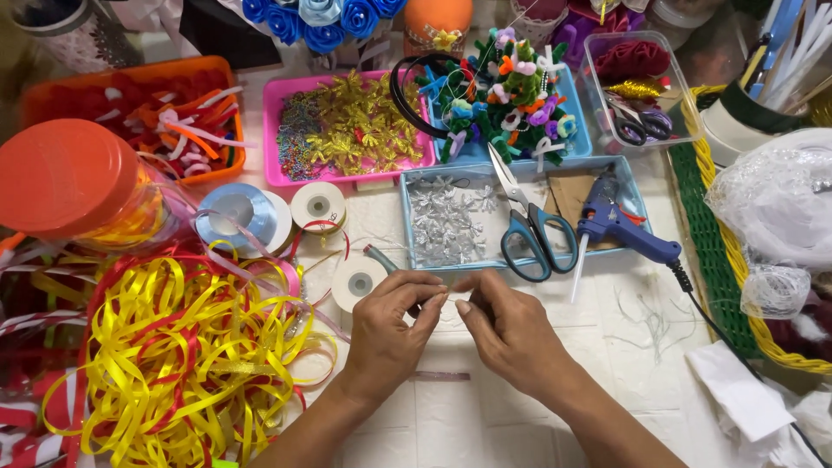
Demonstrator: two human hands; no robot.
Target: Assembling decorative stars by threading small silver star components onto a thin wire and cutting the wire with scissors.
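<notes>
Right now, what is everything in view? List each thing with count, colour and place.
Loose ribbon pile: one, yellow and red, lower left.
Plastic jar lid: one, orange, left.
Ribbon spools: about three, white and pale blue, centre left.
Shallow tray of foil flowers: one, pink, upper centre.
Tray of silver flowers: one, blue, centre.
Scissors: one, teal handles, on that tray.
Glue gun: one, blue, right of scissors.
Left hand: fingertips pinched, what they hold too small to tell.
Right hand: fingertips meeting the left's.

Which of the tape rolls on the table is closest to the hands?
The white roll just above the left hand; the other rolls lie farther back.
</notes>
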